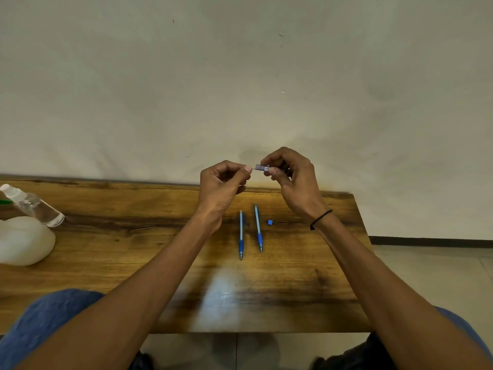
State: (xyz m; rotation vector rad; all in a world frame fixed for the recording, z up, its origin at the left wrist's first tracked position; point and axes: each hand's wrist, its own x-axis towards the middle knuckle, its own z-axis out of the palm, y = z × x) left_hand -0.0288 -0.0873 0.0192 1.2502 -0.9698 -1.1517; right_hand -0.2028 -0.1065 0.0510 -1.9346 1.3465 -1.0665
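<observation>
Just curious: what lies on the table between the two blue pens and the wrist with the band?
Only a small blue cap, lying loose on the table; the head view shows it.

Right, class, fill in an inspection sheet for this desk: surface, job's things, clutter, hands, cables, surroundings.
Surface: brown wood-grain tabletop, glare patch near the front.
Job's things: small grey labelled case held above the far edge; left blue-grip pen and right blue-grip pen lie side by side, tips toward the person; small blue cap lies right of them.
Clutter: clear plastic spray bottle, tilted, far left; white rounded lump in front of it.
Hands: right hand pinches the case; left hand pinches beside its free end, contents too small to tell.
Cables: nothing seen.
Surroundings: off-white wall, tiled floor.
</observation>
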